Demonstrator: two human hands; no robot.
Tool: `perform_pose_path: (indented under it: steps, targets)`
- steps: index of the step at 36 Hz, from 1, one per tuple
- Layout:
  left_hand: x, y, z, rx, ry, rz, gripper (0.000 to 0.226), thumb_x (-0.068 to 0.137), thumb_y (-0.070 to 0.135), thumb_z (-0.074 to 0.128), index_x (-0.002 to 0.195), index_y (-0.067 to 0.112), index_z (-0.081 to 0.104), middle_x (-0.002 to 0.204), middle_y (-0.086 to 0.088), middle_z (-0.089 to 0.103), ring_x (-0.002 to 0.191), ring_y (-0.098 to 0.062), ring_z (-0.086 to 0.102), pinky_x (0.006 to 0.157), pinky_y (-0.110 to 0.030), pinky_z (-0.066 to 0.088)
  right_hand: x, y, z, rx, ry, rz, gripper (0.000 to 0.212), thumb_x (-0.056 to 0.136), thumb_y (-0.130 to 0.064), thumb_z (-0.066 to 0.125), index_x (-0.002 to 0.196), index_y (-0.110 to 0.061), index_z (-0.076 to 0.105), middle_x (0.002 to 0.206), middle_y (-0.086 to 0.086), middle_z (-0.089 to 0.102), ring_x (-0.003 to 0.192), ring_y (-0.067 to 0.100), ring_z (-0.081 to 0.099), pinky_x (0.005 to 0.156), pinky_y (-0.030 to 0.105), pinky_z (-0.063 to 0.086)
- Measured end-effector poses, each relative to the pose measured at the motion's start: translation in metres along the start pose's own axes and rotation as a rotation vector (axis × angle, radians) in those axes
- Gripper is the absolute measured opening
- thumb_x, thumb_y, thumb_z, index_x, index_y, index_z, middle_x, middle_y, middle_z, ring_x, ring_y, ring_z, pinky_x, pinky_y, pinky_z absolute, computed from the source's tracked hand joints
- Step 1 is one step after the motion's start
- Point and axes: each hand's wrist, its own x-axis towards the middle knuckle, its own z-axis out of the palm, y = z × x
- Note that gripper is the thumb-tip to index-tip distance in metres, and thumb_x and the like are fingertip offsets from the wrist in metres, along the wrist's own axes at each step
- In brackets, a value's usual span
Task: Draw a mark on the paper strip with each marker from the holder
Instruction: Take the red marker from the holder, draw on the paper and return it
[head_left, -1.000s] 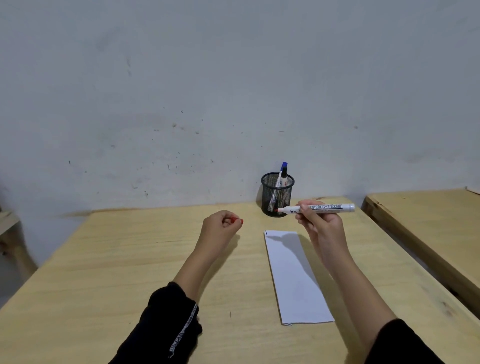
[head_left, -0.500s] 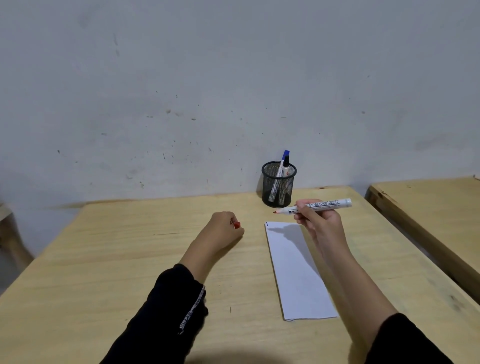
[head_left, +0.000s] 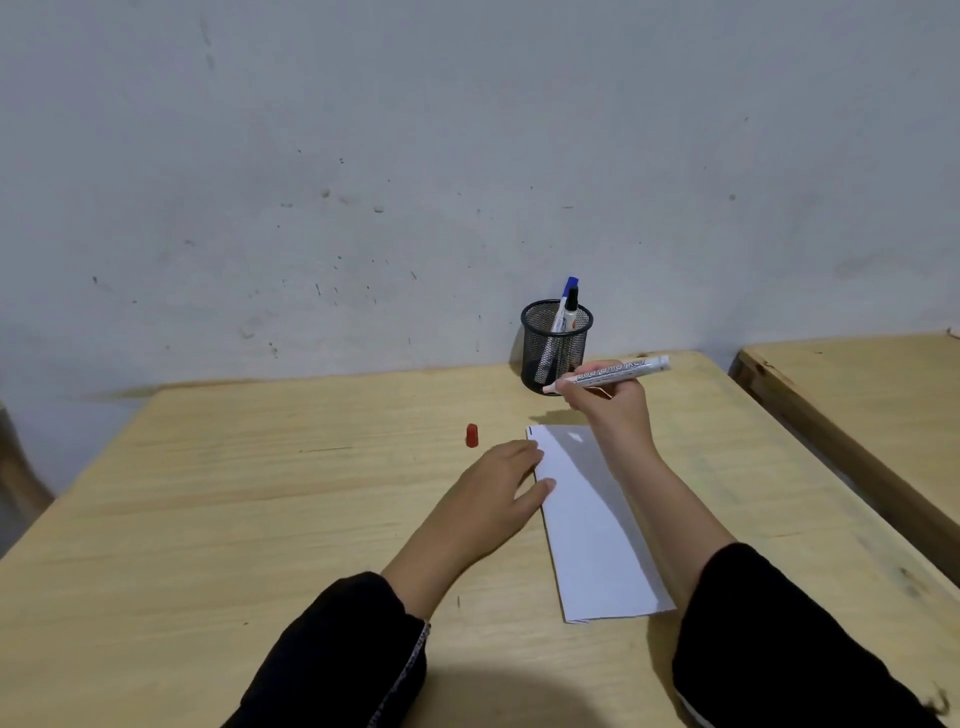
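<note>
A: Where is the paper strip?

B: The white paper strip (head_left: 592, 525) lies flat on the wooden table (head_left: 260, 493), running from near the person to far, a little right of centre. A short dark mark sits at its far left corner.

A: And the hands?

B: The left hand (head_left: 498, 493) lies palm down, fingers spread and flat, with its fingertips touching the strip's left edge near the far end. It grips nothing. The right hand (head_left: 613, 410) is raised above the far end of the strip, fingers clamped around an uncapped white marker (head_left: 608, 375). The marker is close to level, its reddish tip pointing left, its back end pointing right and slightly far.

A: Does the tip touch the paper?

B: No, it hangs in the air, in front of the holder.

A: The cap?

B: A red cap (head_left: 471, 435) stands on the table, left of the strip's far end and just beyond the left hand, apart from both.

A: The holder?

B: A black mesh holder (head_left: 553, 353) stands at the far edge of the table by the wall. A blue-capped marker (head_left: 563, 306) and a black-capped marker (head_left: 571, 312) lean inside it.
</note>
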Motion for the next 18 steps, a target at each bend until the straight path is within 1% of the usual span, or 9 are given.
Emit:
perform_pose_path:
  steps: [3, 8, 11, 13, 18]
  targets:
    - [-0.001, -0.002, 0.003, 0.022, -0.020, -0.017, 0.047, 0.096, 0.040, 0.043, 0.136, 0.016, 0.046, 0.149, 0.003, 0.040, 0.137, -0.007, 0.033, 0.104, -0.017, 0.025, 0.002, 0.006, 0.003, -0.003, 0.016, 0.053, 0.017, 0.079, -0.008, 0.070, 0.089, -0.008, 0.056, 0.069, 0.002, 0.059, 0.056, 0.005, 0.058, 0.066, 0.023, 0.048]
    - [-0.002, -0.002, 0.005, 0.035, -0.046, -0.030, 0.048, 0.097, 0.039, 0.040, 0.140, 0.017, 0.042, 0.153, 0.006, 0.034, 0.140, -0.006, 0.027, 0.107, -0.017, 0.023, 0.000, 0.018, 0.010, 0.023, 0.014, 0.117, 0.013, 0.082, -0.006, 0.065, 0.091, -0.006, 0.055, 0.068, 0.005, 0.057, 0.059, 0.012, 0.056, 0.061, 0.018, 0.049]
    - [-0.003, -0.001, 0.006, 0.047, -0.072, -0.035, 0.046, 0.098, 0.038, 0.038, 0.139, 0.018, 0.041, 0.154, 0.006, 0.031, 0.141, -0.007, 0.025, 0.109, -0.021, 0.024, -0.003, 0.020, 0.013, 0.047, 0.036, 0.134, 0.012, 0.083, 0.000, 0.060, 0.091, -0.004, 0.053, 0.069, 0.008, 0.056, 0.051, 0.005, 0.056, 0.051, 0.011, 0.046]
    - [-0.003, -0.001, 0.006, 0.056, -0.076, -0.030, 0.045, 0.098, 0.037, 0.037, 0.137, 0.017, 0.042, 0.155, 0.005, 0.031, 0.141, -0.007, 0.025, 0.109, -0.021, 0.024, -0.003, 0.020, 0.013, 0.040, 0.066, 0.141, 0.011, 0.083, 0.000, 0.060, 0.091, -0.005, 0.053, 0.069, 0.008, 0.056, 0.046, 0.001, 0.055, 0.046, 0.010, 0.044]
    - [-0.003, 0.000, 0.006, 0.063, -0.076, -0.030, 0.043, 0.098, 0.037, 0.038, 0.136, 0.017, 0.044, 0.154, 0.006, 0.032, 0.141, -0.007, 0.026, 0.105, -0.019, 0.025, -0.002, 0.021, 0.011, -0.017, 0.087, 0.143, 0.011, 0.082, -0.002, 0.059, 0.088, -0.008, 0.051, 0.073, 0.006, 0.057, 0.060, 0.011, 0.055, 0.045, 0.009, 0.043]
